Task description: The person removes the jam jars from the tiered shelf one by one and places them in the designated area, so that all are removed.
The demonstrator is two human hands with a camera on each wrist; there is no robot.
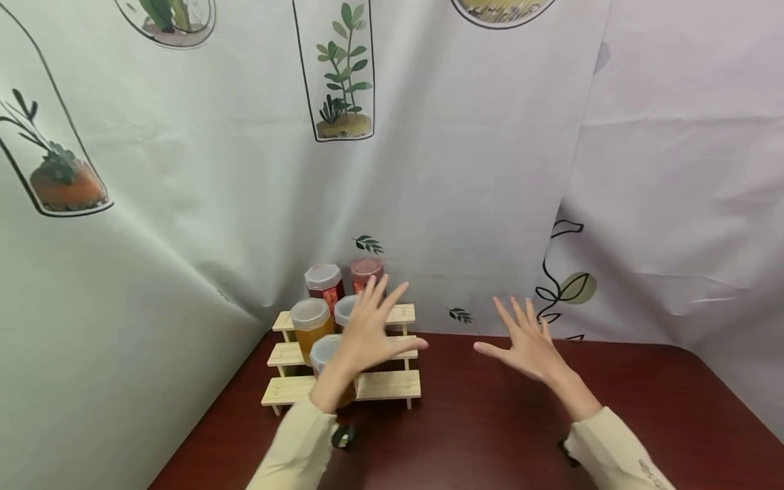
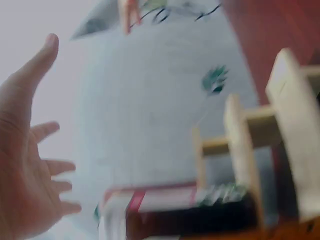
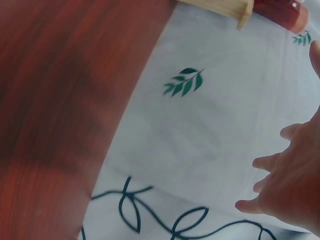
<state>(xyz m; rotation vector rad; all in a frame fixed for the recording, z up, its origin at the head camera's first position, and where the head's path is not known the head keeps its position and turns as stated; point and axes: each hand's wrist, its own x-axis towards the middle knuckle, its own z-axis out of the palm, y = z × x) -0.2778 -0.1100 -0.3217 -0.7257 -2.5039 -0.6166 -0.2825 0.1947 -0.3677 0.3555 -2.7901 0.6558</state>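
Observation:
My left hand [image 1: 369, 333], fingers spread and thumb out to the right, is raised in front of the wooden tiered rack [image 1: 392, 386] and holds nothing. It overlaps some of the lidded jars on the rack in the head view. To its right, my right hand [image 1: 525, 346] hovers over the table with its fingers spread too, also empty. On the rack stand an amber jar [image 1: 311, 333], a dark red jar [image 1: 324, 282], a pink-lidded jar [image 1: 366, 269] and a front jar [image 1: 324, 350] partly hidden by the left wrist. The left wrist view is blurred.
A dark red-brown table [image 1: 478, 422] carries the rack on its left side. Behind and to the left hangs a pale cloth [image 1: 478, 170] printed with plants, meeting the table's back edge. Part of the rack [image 3: 225, 10] shows at the top of the right wrist view.

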